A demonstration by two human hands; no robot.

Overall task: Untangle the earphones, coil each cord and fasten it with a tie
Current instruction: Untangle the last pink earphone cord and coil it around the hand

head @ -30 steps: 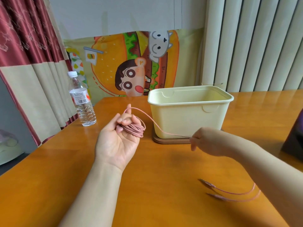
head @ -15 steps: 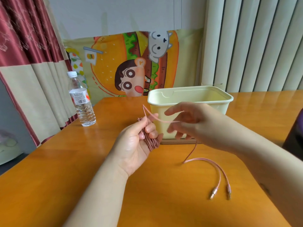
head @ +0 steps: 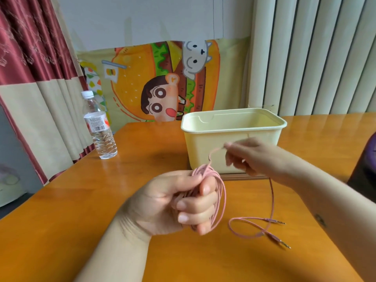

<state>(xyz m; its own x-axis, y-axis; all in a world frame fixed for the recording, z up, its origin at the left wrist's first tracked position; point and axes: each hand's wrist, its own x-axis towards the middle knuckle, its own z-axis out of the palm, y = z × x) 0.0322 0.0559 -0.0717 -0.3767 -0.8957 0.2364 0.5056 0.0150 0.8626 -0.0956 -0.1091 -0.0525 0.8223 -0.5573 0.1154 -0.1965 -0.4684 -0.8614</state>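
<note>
Over the table (head: pixel 61 231), before the tub (head: pixel 203 147), the left hand (head: pixel 162 204) grips the pink cord (head: pixel 220 192) in curled fingers, mostly coiled. The right hand (head: pixel 256 157) pinches the running strand above. Its end with two plugs (head: pixel 278 240) lies unwound; no tie shows.

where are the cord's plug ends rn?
Head view, lower right: the plug ends lie on the table, in front of the cream bin and right of the left hand gripping the coiled pink cord.
</note>
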